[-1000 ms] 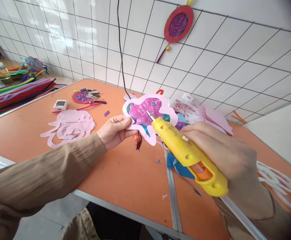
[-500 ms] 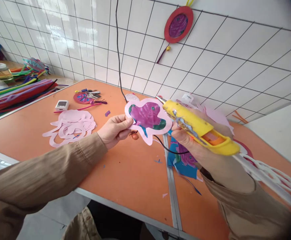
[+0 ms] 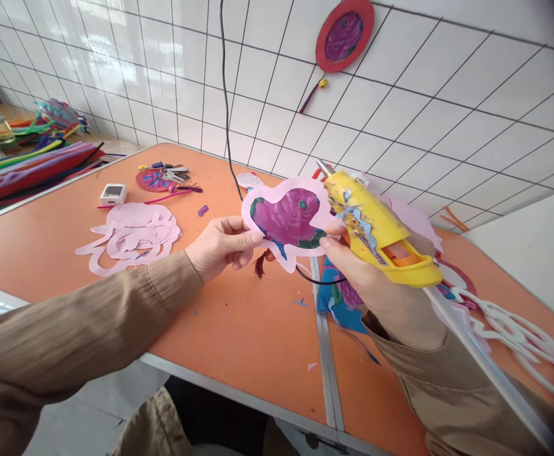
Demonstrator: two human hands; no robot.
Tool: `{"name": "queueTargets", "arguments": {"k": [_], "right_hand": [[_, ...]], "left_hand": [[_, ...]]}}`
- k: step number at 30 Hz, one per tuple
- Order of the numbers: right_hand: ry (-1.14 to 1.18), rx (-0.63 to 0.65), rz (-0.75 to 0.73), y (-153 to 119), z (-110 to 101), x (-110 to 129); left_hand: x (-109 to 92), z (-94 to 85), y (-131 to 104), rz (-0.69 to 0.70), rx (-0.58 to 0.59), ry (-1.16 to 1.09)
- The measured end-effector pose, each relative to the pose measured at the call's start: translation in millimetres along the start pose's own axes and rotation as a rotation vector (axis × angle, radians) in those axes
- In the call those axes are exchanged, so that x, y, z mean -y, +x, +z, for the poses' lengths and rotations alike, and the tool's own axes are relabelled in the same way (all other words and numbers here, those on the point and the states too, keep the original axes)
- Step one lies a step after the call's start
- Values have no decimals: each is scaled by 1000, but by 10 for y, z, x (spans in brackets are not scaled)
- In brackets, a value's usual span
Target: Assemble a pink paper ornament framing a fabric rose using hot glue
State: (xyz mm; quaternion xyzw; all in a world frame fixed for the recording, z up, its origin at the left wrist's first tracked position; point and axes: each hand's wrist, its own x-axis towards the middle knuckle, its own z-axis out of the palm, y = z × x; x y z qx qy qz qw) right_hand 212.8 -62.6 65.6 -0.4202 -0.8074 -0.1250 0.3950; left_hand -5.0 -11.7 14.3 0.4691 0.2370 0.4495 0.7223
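Observation:
A pink-bordered fish-shaped cutout [image 3: 284, 218], purple with green and blue parts, is held up above the table. My left hand [image 3: 222, 247] pinches its left edge between thumb and fingers. My right hand [image 3: 376, 272] is wrapped round a yellow hot glue gun [image 3: 376, 228], with a clear glue stick [image 3: 490, 373] sticking out of its back. The gun's metal nozzle points up and to the left, above the cutout's right side. My right thumb touches the cutout's right edge. A dark red tassel [image 3: 260, 265] hangs just below the cutout; its attachment is hidden.
Pink paper scraps [image 3: 132, 237] lie on the left of the orange table [image 3: 239, 342], near a white cube [image 3: 113, 194] and keys [image 3: 176, 172]. Blue printed material [image 3: 327, 288] lies beneath my right hand. A round red ornament [image 3: 345, 35] hangs on the tiled wall. A black cord [image 3: 226, 107] runs down.
My right hand has come in to the cutout's right edge, its thumb now touching it. The glue gun has tilted more upright. The cutout has turned slightly, and the tassel shows more below it.

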Motion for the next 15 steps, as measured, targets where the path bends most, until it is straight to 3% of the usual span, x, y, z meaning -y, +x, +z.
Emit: {"name": "queueTargets", "arguments": {"k": [4,11,15], "right_hand": [[99,-126,18,-7,44,26],[113,-109,31,-38,97,104],[75,-93,53,-23,57,87]], "left_hand": [[7,21,-13,23,-53,45],[50,-31,8,12,-98,52],[41,-55,-4,-46,-28,30]]}}
